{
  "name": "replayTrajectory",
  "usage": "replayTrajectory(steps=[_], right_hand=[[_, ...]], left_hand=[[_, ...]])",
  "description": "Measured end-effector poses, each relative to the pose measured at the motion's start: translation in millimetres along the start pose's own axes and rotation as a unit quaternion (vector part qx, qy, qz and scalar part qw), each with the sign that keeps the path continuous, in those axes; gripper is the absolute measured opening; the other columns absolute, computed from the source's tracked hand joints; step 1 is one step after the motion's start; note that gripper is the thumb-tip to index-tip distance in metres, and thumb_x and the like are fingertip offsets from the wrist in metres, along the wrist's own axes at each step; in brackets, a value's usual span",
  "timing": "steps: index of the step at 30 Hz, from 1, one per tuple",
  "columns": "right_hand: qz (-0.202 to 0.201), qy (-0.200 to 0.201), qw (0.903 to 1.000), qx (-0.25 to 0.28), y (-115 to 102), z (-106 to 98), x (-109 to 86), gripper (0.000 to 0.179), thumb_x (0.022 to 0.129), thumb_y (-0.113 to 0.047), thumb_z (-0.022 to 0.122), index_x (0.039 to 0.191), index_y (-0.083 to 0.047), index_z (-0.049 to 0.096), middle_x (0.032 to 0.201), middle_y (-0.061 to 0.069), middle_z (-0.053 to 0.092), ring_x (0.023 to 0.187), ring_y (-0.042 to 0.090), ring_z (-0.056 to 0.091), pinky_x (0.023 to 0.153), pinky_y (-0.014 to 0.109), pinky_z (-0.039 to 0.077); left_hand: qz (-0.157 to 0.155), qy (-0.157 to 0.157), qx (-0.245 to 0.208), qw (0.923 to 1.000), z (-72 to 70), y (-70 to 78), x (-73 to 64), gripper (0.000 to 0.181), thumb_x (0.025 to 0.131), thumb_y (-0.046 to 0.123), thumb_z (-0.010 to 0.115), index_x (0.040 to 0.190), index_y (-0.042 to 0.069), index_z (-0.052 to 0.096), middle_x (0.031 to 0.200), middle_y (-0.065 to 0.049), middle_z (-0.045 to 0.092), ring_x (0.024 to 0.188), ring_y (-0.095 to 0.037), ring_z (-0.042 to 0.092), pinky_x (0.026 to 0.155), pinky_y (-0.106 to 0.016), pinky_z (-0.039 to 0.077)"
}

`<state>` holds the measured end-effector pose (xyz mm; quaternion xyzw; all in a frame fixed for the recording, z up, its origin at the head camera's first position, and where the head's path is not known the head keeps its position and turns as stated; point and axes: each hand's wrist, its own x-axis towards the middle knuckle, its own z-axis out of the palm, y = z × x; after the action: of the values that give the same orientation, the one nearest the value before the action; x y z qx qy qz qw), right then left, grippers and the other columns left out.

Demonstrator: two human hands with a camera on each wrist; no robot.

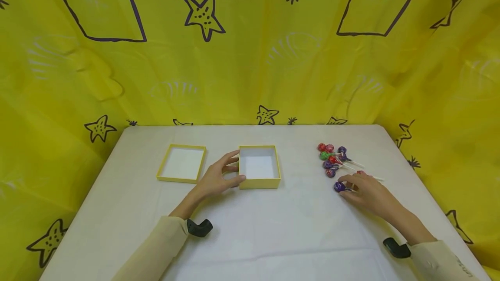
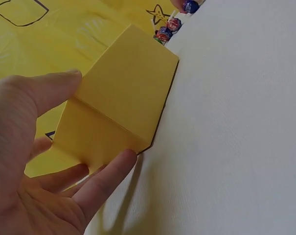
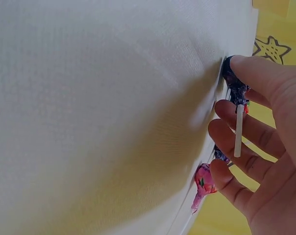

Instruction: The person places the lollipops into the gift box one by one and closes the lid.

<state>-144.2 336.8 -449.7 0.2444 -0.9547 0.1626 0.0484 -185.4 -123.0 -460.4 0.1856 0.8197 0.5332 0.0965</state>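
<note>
A yellow open box with a white inside (image 1: 259, 164) stands near the middle of the table. My left hand (image 1: 222, 178) rests against its left side, thumb at the near corner and fingers fairly straight along the wall. The left wrist view shows this hand (image 2: 55, 161) touching the box's yellow outside (image 2: 133, 78). On the right, my right hand (image 1: 367, 192) pinches a dark purple lollipop (image 1: 339, 186) at its wrapped head. Its white stick (image 3: 239, 132) points toward the palm in the right wrist view. A pink lollipop (image 3: 203, 181) lies by the lower fingers.
Several wrapped lollipops (image 1: 330, 172) in red, green, pink and purple lie in a bunch beyond the right hand. The shallow yellow-rimmed lid (image 1: 181, 180) lies left of the box. A yellow patterned curtain (image 1: 234, 68) hangs behind the white table (image 1: 297, 229).
</note>
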Motion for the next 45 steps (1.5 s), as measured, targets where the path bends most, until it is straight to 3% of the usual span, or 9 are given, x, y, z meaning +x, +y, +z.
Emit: replayTrajectory(steps=[13,22,26,30,39,45], right_hand=[[0.002,-0.006,1.0,-0.001,-4.7,-1.9,0.8,0.028,0.085,-0.012,0.084,0.111,-0.009,0.075,0.095,-0.005,0.072,0.081,0.01,0.061,0.071,0.035,0.057],[-0.016,0.006,0.9998,0.011,-4.6,-2.2,0.6,0.029,0.083,-0.009,0.085,0.109,-0.009,0.075,0.097,-0.003,0.073,0.081,0.013,0.063,0.069,0.034,0.057],[-0.016,-0.011,0.9996,0.02,-3.3,-5.3,3.0,0.029,0.081,-0.007,0.086,0.109,-0.009,0.075,0.098,-0.003,0.072,0.08,0.012,0.062,0.068,0.031,0.056],[-0.011,-0.041,0.9989,0.021,-2.4,-10.0,8.0,0.029,0.082,-0.008,0.086,0.109,-0.009,0.074,0.096,-0.005,0.072,0.08,0.011,0.063,0.07,0.032,0.057],[-0.05,-0.049,0.9968,0.037,-7.6,-24.9,27.2,0.029,0.082,-0.002,0.084,0.11,-0.007,0.075,0.098,-0.005,0.073,0.082,0.014,0.064,0.073,0.038,0.058],[-0.065,-0.056,0.9948,0.055,-19.7,-40.6,47.3,0.031,0.084,-0.001,0.083,0.113,-0.006,0.075,0.099,-0.004,0.074,0.081,0.01,0.06,0.069,0.032,0.057]], left_hand=[[0.005,-0.007,-0.048,0.9988,2.4,0.7,0.6,0.08,0.091,0.014,0.079,0.159,0.011,0.036,0.152,-0.025,0.047,0.129,-0.042,0.058,0.11,-0.061,0.042],[0.004,-0.013,-0.047,0.9988,2.7,1.1,0.2,0.08,0.093,0.014,0.077,0.16,0.009,0.033,0.153,-0.026,0.046,0.131,-0.042,0.056,0.109,-0.06,0.045],[-0.001,-0.015,-0.043,0.999,1.7,2.7,-0.5,0.081,0.094,0.017,0.077,0.161,0.011,0.033,0.154,-0.023,0.046,0.131,-0.039,0.056,0.109,-0.058,0.045],[-0.005,-0.016,-0.044,0.9989,1.1,3.6,-0.7,0.082,0.093,0.02,0.078,0.161,0.013,0.032,0.155,-0.022,0.045,0.132,-0.038,0.056,0.109,-0.057,0.045],[-0.014,-0.01,-0.05,0.9986,3.8,1.8,-1.5,0.082,0.093,0.019,0.078,0.161,0.013,0.033,0.154,-0.023,0.045,0.135,-0.039,0.053,0.109,-0.057,0.046],[-0.016,-0.002,-0.058,0.9982,6.2,2.4,-3.1,0.082,0.093,0.014,0.077,0.162,0.012,0.031,0.155,-0.025,0.044,0.136,-0.042,0.051,0.109,-0.06,0.044]])
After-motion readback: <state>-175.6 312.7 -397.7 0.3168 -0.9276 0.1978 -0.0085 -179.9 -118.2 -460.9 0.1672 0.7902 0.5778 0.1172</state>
